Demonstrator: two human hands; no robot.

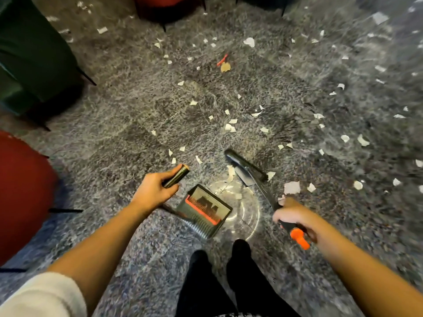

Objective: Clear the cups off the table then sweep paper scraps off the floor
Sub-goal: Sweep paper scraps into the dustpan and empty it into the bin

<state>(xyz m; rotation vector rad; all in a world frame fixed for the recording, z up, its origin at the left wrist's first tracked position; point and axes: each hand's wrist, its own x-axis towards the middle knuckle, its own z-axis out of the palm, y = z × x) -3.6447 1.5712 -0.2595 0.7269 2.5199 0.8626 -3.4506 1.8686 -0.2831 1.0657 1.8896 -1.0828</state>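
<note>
Where the grey shag carpet (128,115) fills the view, items as follows.

Paper scraps (291,187): white, torn, many, scattered over the carpet, thickest ahead and to the right. Several lie just beside the broom head, and the largest piece lies near the right hand. One red scrap (222,59) and one tan scrap (225,67) lie together further out.

Broom (246,171): dark head down on the carpet among the scraps, shaft slanting back to an orange-tipped grip.

Right hand (295,216): fingers wrapped round the broom's grip, just above the orange tip.

Dustpan (203,211): dark, long-handled, with an orange comb strip across it. The pan stands on the carpet between the two hands, near the broom head. Its contents cannot be made out.

Left hand (155,191): fingers curled round the top of the dustpan handle (177,176).

Surroundings: green armchair (29,60) at upper left, red chair (23,191) at left, second red seat (160,5) at the top edge.

Person: black-trousered legs (229,282) at the bottom, white sleeve (41,296) at lower left.
</note>
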